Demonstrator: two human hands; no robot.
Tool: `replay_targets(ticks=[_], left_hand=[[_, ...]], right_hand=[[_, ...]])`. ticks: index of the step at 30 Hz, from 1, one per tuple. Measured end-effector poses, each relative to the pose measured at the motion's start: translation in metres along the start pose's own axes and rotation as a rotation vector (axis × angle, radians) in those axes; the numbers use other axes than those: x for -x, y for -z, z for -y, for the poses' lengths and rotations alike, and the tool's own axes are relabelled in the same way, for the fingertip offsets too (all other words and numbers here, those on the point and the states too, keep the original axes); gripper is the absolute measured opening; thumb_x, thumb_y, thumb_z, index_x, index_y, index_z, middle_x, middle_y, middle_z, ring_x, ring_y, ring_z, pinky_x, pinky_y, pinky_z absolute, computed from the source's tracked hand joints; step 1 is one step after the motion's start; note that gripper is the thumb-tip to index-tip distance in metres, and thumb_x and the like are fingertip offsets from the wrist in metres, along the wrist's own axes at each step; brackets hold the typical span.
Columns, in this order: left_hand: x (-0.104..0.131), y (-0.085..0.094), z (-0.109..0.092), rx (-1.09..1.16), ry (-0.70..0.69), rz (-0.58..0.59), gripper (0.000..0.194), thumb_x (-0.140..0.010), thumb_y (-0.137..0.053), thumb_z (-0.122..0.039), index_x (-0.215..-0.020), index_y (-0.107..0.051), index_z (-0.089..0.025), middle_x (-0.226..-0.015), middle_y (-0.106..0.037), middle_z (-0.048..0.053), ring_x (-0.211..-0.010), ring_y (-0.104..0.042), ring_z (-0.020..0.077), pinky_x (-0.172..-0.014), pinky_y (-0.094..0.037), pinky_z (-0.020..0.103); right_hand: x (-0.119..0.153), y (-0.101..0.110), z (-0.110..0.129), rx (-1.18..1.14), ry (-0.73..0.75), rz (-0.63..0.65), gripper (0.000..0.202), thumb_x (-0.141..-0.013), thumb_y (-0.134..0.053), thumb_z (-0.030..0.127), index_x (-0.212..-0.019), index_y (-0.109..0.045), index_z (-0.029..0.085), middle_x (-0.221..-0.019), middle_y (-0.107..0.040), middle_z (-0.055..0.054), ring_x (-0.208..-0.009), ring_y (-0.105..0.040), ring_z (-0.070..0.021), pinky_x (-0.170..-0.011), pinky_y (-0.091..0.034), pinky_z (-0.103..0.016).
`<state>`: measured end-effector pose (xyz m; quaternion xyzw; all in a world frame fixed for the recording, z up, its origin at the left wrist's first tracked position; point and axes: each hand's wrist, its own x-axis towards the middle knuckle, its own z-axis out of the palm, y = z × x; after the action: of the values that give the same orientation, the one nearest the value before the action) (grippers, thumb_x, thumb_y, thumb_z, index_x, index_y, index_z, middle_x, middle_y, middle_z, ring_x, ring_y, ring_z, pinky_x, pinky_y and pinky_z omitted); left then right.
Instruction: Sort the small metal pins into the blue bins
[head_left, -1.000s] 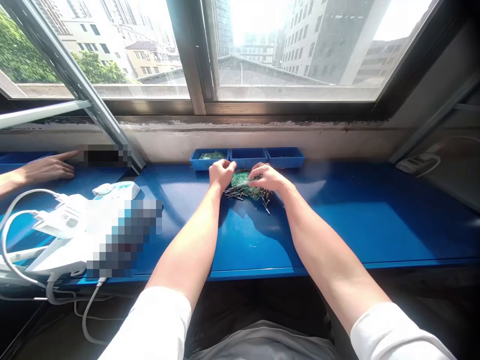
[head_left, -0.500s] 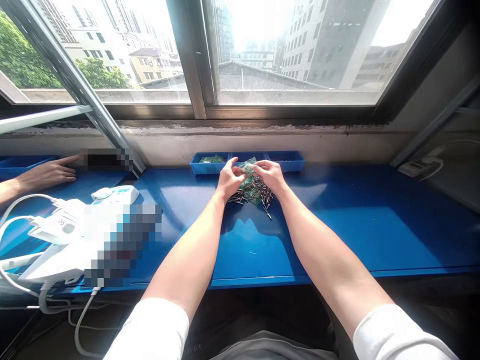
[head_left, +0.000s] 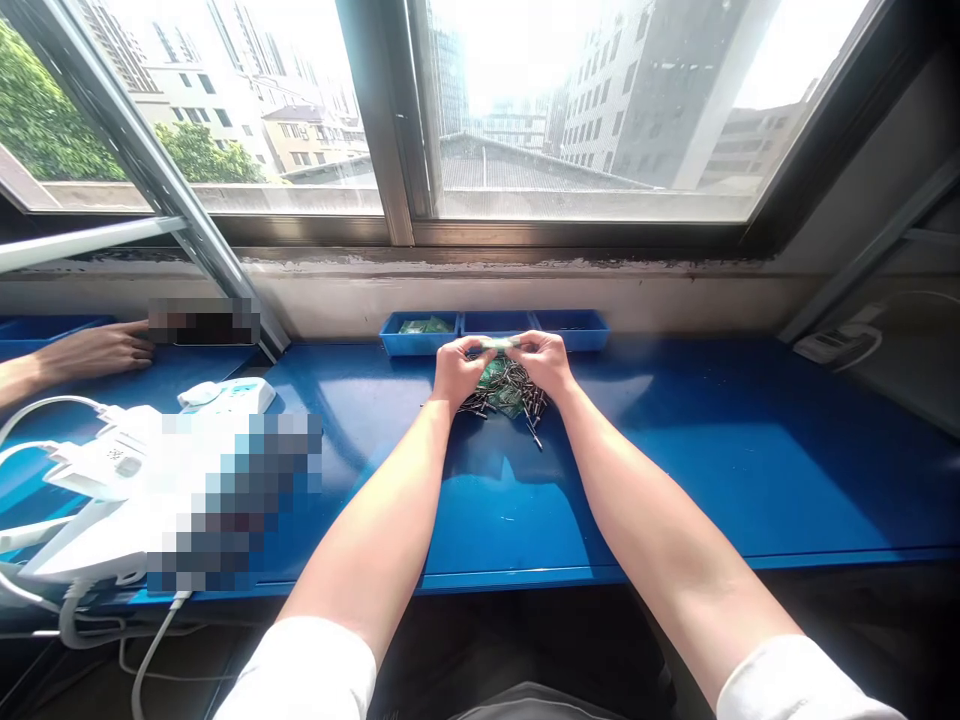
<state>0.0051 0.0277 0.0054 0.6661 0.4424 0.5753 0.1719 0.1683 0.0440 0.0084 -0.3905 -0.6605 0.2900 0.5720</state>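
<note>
My left hand (head_left: 460, 372) and my right hand (head_left: 543, 362) meet just above a pile on the blue table. Both sets of fingers pinch a small pale-green, see-through packet (head_left: 498, 344), stretched level between the fingertips. What it contains, if anything, is too small to tell. Beneath my hands lie many thin metal pieces (head_left: 534, 405), dark and silver, screw-like in shape. More green packets (head_left: 510, 402) are mixed in among them. Right behind my hands stands a blue three-compartment tray (head_left: 420, 342). Green packets (head_left: 424, 326) lie in its left compartment, and small dark pieces show in the right one.
At the left, white power strips (head_left: 225, 400) with plugs and cables sit on the blue table (head_left: 675, 480). Another person's hand (head_left: 97, 352) rests farther left, by a blurred-out dark object. A metal shelf post (head_left: 217, 265) slants down there. A white adapter (head_left: 832, 342) lies at the far right.
The packet, earlier tilted upright between my hands, is now lower and nearly edge-on. My left fingers have closed in on it. The view has shifted slightly.
</note>
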Motion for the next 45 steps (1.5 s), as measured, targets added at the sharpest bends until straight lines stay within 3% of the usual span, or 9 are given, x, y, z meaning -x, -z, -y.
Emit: replay_targets(ticks=[5, 9, 14, 19, 23, 29, 35, 38, 45], left_hand=[[0.001, -0.001, -0.003, 0.077, 0.146, 0.029, 0.049, -0.074, -0.064, -0.029, -0.120, -0.052, -0.017, -0.065, -0.065, -0.001, -0.060, -0.060, 0.0145, -0.062, -0.048, 0.028], [0.002, -0.001, -0.006, 0.038, 0.154, -0.004, 0.042, -0.075, -0.063, -0.030, -0.114, -0.051, -0.018, -0.064, -0.064, -0.002, -0.059, -0.059, 0.0137, -0.063, -0.048, 0.027], [0.000, -0.002, -0.006, -0.037, 0.119, -0.004, 0.017, -0.077, -0.059, -0.030, -0.086, -0.065, -0.017, -0.086, -0.069, 0.004, -0.078, -0.063, 0.0170, -0.076, -0.050, 0.029], [-0.010, 0.007, 0.001, -0.198, 0.127, -0.198, 0.024, -0.077, -0.058, -0.027, -0.097, -0.067, -0.015, -0.105, -0.065, 0.009, -0.093, -0.061, 0.0209, -0.090, -0.047, 0.033], [-0.020, 0.020, 0.017, -0.249, 0.259, -0.316, 0.042, -0.071, -0.065, -0.028, -0.111, -0.062, -0.016, -0.122, -0.058, 0.012, -0.113, -0.054, 0.0269, -0.100, -0.042, 0.038], [-0.026, 0.028, 0.035, -0.131, 0.395, -0.180, 0.047, -0.064, -0.070, -0.031, -0.108, -0.064, -0.018, -0.111, -0.065, 0.011, -0.107, -0.058, 0.0287, -0.096, -0.043, 0.041], [-0.021, 0.028, 0.020, -0.224, 0.374, -0.276, 0.043, -0.069, -0.059, -0.026, -0.111, -0.063, -0.019, -0.107, -0.067, 0.009, -0.099, -0.061, 0.0264, -0.094, -0.044, 0.041], [-0.018, 0.028, 0.013, -0.285, 0.372, -0.263, 0.033, -0.069, -0.057, -0.023, -0.099, -0.067, -0.019, -0.103, -0.069, 0.009, -0.095, -0.062, 0.0265, -0.093, -0.044, 0.042], [-0.009, 0.019, 0.016, -0.395, 0.289, 0.038, 0.017, -0.066, -0.061, -0.028, -0.077, -0.071, -0.021, -0.084, -0.072, 0.008, -0.088, -0.065, 0.0288, -0.085, -0.047, 0.039]], right_hand=[[0.002, -0.001, 0.001, -0.136, -0.109, 0.040, 0.047, -0.062, -0.073, 0.039, -0.103, -0.063, 0.018, -0.064, -0.064, 0.002, -0.058, -0.056, -0.0130, -0.057, -0.044, -0.027], [0.002, -0.003, 0.002, -0.127, -0.104, 0.026, 0.039, -0.066, -0.069, 0.034, -0.101, -0.057, 0.022, -0.063, -0.064, 0.003, -0.056, -0.056, -0.0124, -0.055, -0.043, -0.025], [0.001, -0.005, 0.002, -0.021, -0.085, 0.031, 0.023, -0.068, -0.064, 0.038, -0.083, -0.062, 0.020, -0.071, -0.066, 0.000, -0.064, -0.059, -0.0144, -0.062, -0.046, -0.028], [0.001, -0.001, 0.004, 0.128, -0.080, -0.076, 0.025, -0.070, -0.061, 0.035, -0.089, -0.065, 0.019, -0.084, -0.068, -0.004, -0.077, -0.060, -0.0174, -0.074, -0.049, -0.031], [0.002, 0.005, 0.004, 0.173, -0.150, -0.137, 0.024, -0.070, -0.060, 0.031, -0.090, -0.066, 0.020, -0.085, -0.069, -0.004, -0.080, -0.062, -0.0191, -0.079, -0.049, -0.033], [0.000, 0.008, 0.000, 0.190, -0.179, -0.153, 0.022, -0.069, -0.060, 0.028, -0.088, -0.067, 0.020, -0.083, -0.070, -0.003, -0.081, -0.064, -0.0198, -0.080, -0.049, -0.034], [-0.001, 0.009, -0.005, 0.239, -0.190, -0.162, 0.019, -0.068, -0.059, 0.027, -0.083, -0.068, 0.020, -0.084, -0.070, -0.004, -0.081, -0.064, -0.0206, -0.081, -0.049, -0.035], [0.001, 0.011, -0.005, 0.308, -0.196, -0.146, 0.018, -0.068, -0.057, 0.026, -0.081, -0.069, 0.020, -0.082, -0.070, -0.004, -0.082, -0.064, -0.0215, -0.081, -0.049, -0.037], [0.005, 0.010, -0.009, 0.468, -0.113, 0.024, 0.022, -0.066, -0.057, 0.025, -0.082, -0.073, 0.021, -0.088, -0.070, -0.004, -0.097, -0.059, -0.0249, -0.090, -0.045, -0.039]])
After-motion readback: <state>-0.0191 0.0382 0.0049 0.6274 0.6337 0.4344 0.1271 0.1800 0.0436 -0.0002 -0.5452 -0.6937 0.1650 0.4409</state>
